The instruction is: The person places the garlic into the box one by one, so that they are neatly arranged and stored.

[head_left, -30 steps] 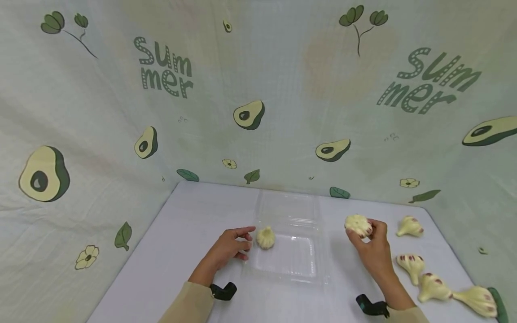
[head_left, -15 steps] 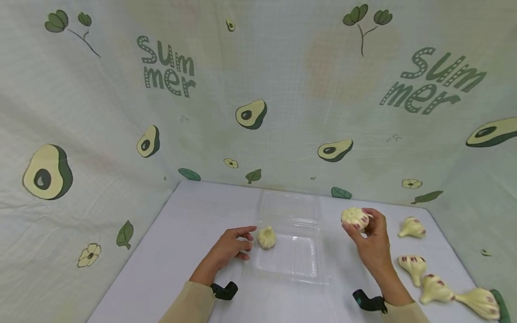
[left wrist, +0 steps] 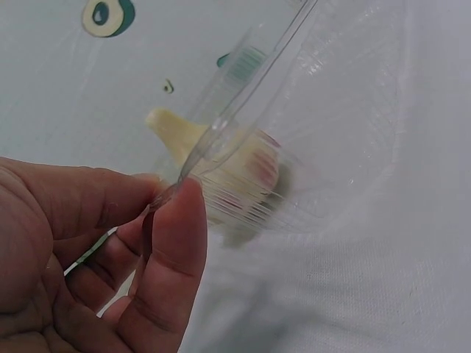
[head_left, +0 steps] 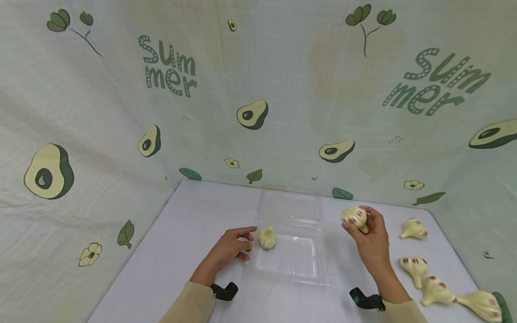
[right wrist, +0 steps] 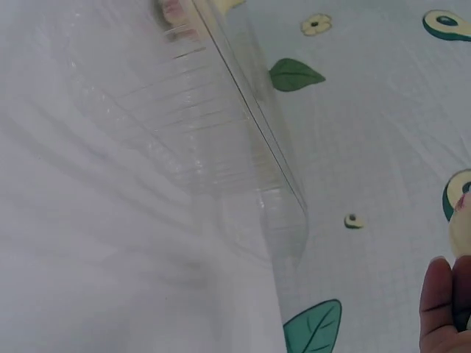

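Observation:
A clear plastic clamshell box (head_left: 287, 277) lies with its lid (head_left: 288, 204) folded back, and one garlic bulb (head_left: 267, 238) stands inside at the left. My left hand (head_left: 232, 246) is at the box's left side; in the left wrist view its thumb and finger (left wrist: 180, 228) pinch the clear rim, with the garlic visible through the wall. To the right of the box, my right hand (head_left: 371, 240) holds a second garlic bulb (head_left: 354, 216) with purple-red streaks above the table, stem end toward the palm. Only fingertips (right wrist: 438, 294) and part of that bulb show in the right wrist view.
More garlic bulbs lie along the table's right side: one at the back (head_left: 414, 229), one in the middle (head_left: 414, 268), and two near the front, including the frontmost bulb (head_left: 482, 305). A printed cloth (head_left: 291, 89) rises behind and beside the white table (head_left: 194, 211).
My right hand has lifted its garlic slightly and turned it, so the streaked side and stem now show instead of the base. The left hand and box stay put.

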Available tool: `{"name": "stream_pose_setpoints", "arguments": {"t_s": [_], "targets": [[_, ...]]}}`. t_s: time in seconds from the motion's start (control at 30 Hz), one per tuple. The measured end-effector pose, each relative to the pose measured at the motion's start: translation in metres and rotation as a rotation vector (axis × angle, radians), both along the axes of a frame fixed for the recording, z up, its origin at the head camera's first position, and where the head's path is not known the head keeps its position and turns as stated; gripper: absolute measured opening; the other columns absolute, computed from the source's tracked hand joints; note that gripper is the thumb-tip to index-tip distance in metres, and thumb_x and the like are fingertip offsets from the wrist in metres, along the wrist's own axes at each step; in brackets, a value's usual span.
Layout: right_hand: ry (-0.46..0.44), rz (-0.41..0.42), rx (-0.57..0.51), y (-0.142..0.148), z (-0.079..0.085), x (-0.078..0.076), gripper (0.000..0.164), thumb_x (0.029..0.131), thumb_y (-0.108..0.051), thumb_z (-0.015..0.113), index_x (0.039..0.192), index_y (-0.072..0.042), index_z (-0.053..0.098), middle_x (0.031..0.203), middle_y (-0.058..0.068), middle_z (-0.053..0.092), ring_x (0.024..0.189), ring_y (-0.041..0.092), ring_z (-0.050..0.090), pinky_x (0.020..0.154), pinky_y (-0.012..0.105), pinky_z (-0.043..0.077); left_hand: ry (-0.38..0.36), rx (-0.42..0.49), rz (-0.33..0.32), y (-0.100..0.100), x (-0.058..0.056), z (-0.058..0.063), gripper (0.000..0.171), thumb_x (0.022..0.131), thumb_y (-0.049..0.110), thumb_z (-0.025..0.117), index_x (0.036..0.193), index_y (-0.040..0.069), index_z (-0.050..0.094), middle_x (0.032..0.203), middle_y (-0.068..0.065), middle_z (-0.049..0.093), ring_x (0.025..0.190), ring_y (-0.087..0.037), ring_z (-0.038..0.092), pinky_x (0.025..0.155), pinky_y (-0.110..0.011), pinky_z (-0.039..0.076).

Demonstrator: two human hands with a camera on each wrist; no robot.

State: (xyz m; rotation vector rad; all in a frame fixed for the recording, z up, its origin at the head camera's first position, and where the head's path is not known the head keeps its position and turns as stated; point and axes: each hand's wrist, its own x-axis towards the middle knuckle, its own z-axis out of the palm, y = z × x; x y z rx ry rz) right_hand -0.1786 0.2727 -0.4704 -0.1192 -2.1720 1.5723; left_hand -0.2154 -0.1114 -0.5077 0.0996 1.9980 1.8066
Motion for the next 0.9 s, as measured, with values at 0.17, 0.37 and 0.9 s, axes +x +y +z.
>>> {"name": "stream_pose_setpoints", "arguments": {"t_s": [0.17, 0.37, 0.9], "targets": [[0.054, 0.07, -0.036, -0.0011, 0.0009, -0.002, 0.066, 0.096, 0.005, 0.072, 0.154, 0.0, 0.041, 0.126, -0.023, 0.059, 0.112, -0.009, 0.061, 0.087, 0.006, 0.052, 0.009, -0.009, 0.007, 0.0008, -0.0002, 0.001, 0.058, 0.095, -0.001, 0.068, 0.151, 0.008, 0.059, 0.117, -0.012, 0.058, 0.079, -0.016, 0.06, 0.062, -0.028, 0.061], [-0.001, 0.057, 0.004, -0.0055, 0.0027, 0.0012, 0.065, 0.099, -0.001, 0.072, 0.157, -0.005, 0.043, 0.134, -0.016, 0.054, 0.114, -0.011, 0.056, 0.088, 0.004, 0.051, 0.001, -0.015, 0.019, 0.0014, 0.0026, 0.0018, 0.058, 0.094, -0.002, 0.068, 0.151, 0.008, 0.059, 0.116, -0.012, 0.058, 0.078, -0.017, 0.06, 0.062, -0.028, 0.06], [-0.139, -0.012, 0.133, -0.009, 0.0013, 0.0041, 0.069, 0.092, -0.013, 0.082, 0.151, -0.005, 0.046, 0.14, 0.014, 0.057, 0.106, -0.004, 0.05, 0.081, 0.004, 0.044, 0.001, -0.015, 0.022, 0.0023, 0.0046, 0.0023, 0.058, 0.095, -0.001, 0.068, 0.151, 0.008, 0.058, 0.116, -0.011, 0.058, 0.078, -0.017, 0.059, 0.061, -0.027, 0.06]]}}
